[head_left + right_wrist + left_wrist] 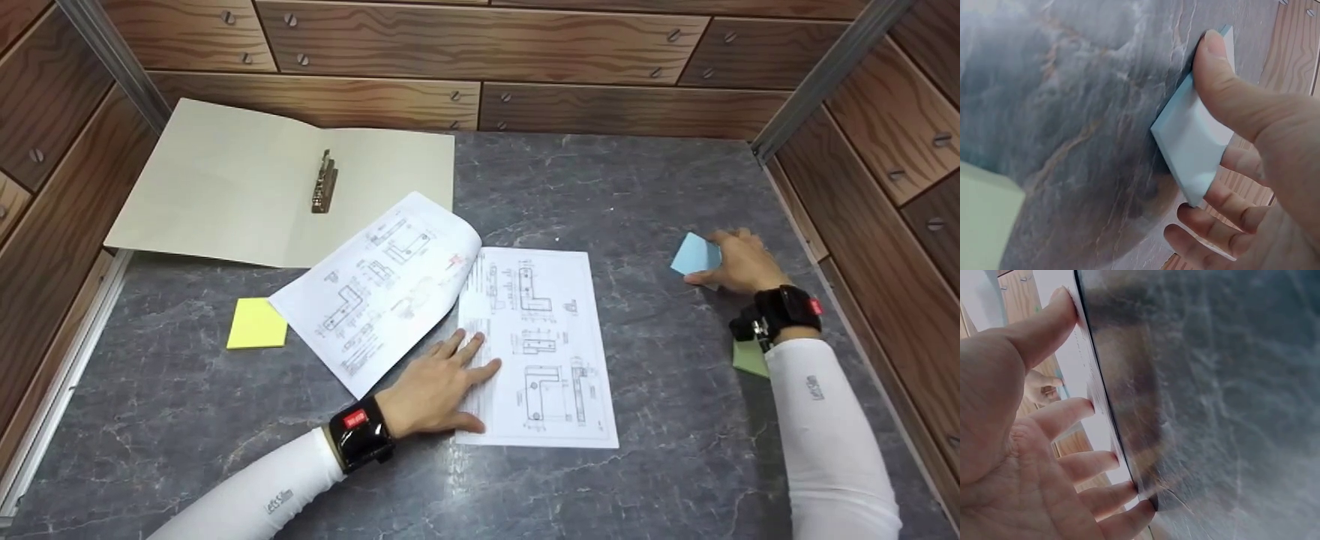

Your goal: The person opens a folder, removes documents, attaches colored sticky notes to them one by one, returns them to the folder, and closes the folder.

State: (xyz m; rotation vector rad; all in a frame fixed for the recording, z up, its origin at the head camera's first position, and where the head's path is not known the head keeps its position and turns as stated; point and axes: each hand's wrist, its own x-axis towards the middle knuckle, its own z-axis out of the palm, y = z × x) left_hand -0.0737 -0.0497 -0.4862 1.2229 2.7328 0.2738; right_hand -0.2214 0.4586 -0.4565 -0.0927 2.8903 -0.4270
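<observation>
My right hand [742, 262] pinches a blue sticky-note pad [694, 253] between thumb and fingers at the right of the table. The right wrist view shows this pad [1190, 135] tilted, its pale underside facing the camera. My left hand [439, 386] lies spread on the left edge of a printed drawing sheet [570, 322], fingertips on the paper. To its upper left, another drawing sheet [375, 292] is folded over to the left, its fold curving upward. In the left wrist view the left fingers [1072, 413] are extended along the paper's edge.
An open beige folder [225, 180] with a metal clip [324, 184] lies at the back left, partly under the turned sheet. A yellow sticky-note pad [257, 324] sits at the left. A green pad [750, 358] shows beneath the right wrist. Wood-patterned walls [480, 45] border the table.
</observation>
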